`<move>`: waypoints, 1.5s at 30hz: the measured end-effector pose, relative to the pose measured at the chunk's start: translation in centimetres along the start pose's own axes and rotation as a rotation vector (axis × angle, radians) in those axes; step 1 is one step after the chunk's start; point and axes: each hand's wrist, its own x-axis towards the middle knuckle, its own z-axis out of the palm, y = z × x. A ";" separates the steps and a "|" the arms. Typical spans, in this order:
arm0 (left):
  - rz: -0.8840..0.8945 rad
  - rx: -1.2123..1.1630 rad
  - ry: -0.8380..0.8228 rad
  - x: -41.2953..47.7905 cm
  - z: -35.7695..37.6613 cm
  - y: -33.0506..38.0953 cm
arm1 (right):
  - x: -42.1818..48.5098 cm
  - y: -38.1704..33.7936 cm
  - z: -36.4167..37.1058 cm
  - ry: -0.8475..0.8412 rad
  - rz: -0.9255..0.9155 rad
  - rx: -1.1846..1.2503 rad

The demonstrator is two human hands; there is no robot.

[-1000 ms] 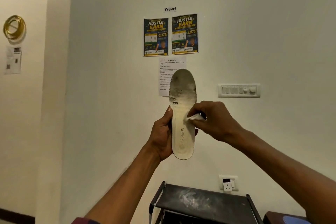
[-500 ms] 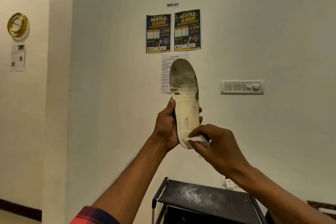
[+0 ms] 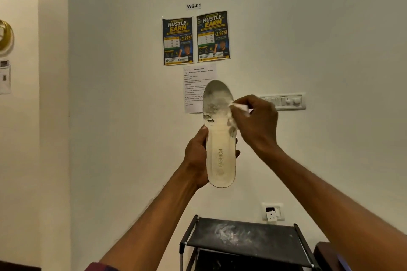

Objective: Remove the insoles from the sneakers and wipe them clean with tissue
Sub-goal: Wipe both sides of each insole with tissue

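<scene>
The right hand (image 3: 255, 121) is now rubbing up at the grey, soiled forefoot, having climbed from the heel end, and is pinching a small crumpled white tissue (image 3: 239, 106) against the worn cream foam insole (image 3: 220, 149). The left hand (image 3: 197, 156) is gripping that insole upright by its heel half, in the air above a black metal shoe rack (image 3: 242, 235). It is looking light and bendy, so bracing it close behind the wiped patch is probably wisest. One insole, one tissue, two hands are showing, with no sneakers in view.

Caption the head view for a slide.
Left hand holds a soiled insole upright; right hand wipes its forefoot with tissue.
</scene>
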 end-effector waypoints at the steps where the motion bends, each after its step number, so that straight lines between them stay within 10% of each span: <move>1: 0.014 0.047 0.058 0.2 -0.2 0.1 | 0.1 0.3 -0.2 0.054 0.051 0.012; 4: -0.035 0.065 0.214 0.5 -1.3 0.7 | -3.0 0.0 -0.5 -0.020 0.052 0.031; 10: -0.074 -0.062 -0.070 0.8 -3.3 0.5 | -11.0 0.0 -0.6 -0.519 -0.499 -0.062; 16: -0.024 -0.226 -0.238 0.3 -3.0 -0.5 | -10.4 -0.4 0.3 -0.318 -0.240 0.050; 27: 0.094 -0.093 -0.276 0.2 -2.8 -2.5 | -11.7 -0.2 0.2 -0.423 -0.551 0.138; 34: -0.030 -0.399 -0.413 -0.8 -2.4 -3.3 | -8.7 2.2 1.0 -0.270 -0.550 -0.064; 45: 0.045 0.034 -0.438 -1.3 -3.0 -3.1 | -4.6 3.8 1.1 0.079 -0.418 -0.366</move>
